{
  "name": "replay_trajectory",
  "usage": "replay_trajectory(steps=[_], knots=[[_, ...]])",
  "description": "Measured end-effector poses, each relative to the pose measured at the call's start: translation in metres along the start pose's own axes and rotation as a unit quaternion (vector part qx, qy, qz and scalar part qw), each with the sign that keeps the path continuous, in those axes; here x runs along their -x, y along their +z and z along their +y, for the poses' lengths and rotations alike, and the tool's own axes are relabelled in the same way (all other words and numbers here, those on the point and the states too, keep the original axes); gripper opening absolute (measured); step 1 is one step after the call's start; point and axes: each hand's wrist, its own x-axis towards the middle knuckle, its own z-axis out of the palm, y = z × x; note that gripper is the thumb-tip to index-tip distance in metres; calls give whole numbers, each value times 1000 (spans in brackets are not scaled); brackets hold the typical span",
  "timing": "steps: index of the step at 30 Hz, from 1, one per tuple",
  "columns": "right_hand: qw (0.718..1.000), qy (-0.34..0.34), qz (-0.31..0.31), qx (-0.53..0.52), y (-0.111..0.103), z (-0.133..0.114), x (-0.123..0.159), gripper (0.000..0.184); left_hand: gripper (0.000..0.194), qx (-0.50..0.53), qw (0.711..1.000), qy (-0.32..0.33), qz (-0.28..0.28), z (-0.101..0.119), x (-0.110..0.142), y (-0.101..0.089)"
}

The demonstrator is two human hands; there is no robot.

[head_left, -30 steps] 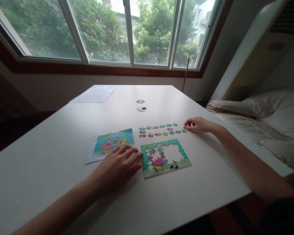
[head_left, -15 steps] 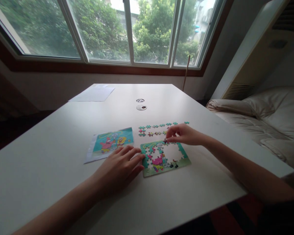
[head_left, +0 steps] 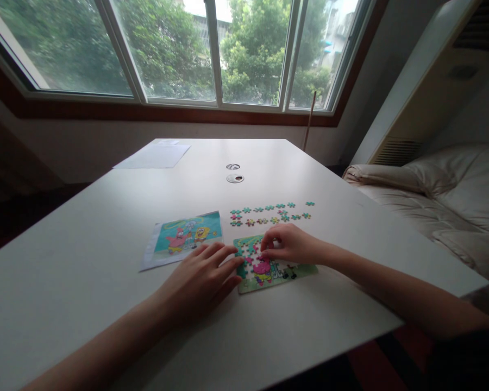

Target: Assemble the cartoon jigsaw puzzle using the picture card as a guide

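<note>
A half-built cartoon jigsaw puzzle (head_left: 269, 271) lies on the white table (head_left: 85, 228). My left hand (head_left: 199, 277) rests flat beside it, fingers spread, fingertips touching the puzzle's left edge. My right hand (head_left: 289, 244) is over the puzzle's middle, fingers pinched together and pressed down on a small puzzle piece that I can barely see. Several loose puzzle pieces (head_left: 269, 214) lie in two rows just behind the puzzle. A printed reference picture (head_left: 185, 236) with the same cartoon lies to the left of the puzzle.
A sheet of paper (head_left: 155, 155) lies at the table's far left. Two round cable ports (head_left: 234, 172) sit in the table's middle. A pale sofa (head_left: 444, 195) stands to the right, past the table's edge. Windows run along the far wall.
My right hand left the far right end of the loose pieces, pinching a piece, and came leftward and nearer, down onto the puzzle. My left hand stayed put.
</note>
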Motion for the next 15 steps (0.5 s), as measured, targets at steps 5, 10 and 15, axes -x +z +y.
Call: replay_trajectory(steps=[5, 10, 15], knots=[[1000, -4, 9, 15, 2, 1, 0, 17, 23, 6, 1000, 1, -2, 0, 0, 0], [1000, -9, 11, 14, 4, -2, 0, 16, 23, 5, 1000, -2, -5, -1, 1, 2], [998, 8, 36, 43, -11, 6, -3, 14, 23, 3, 1000, 0, 6, -1, 1, 2]])
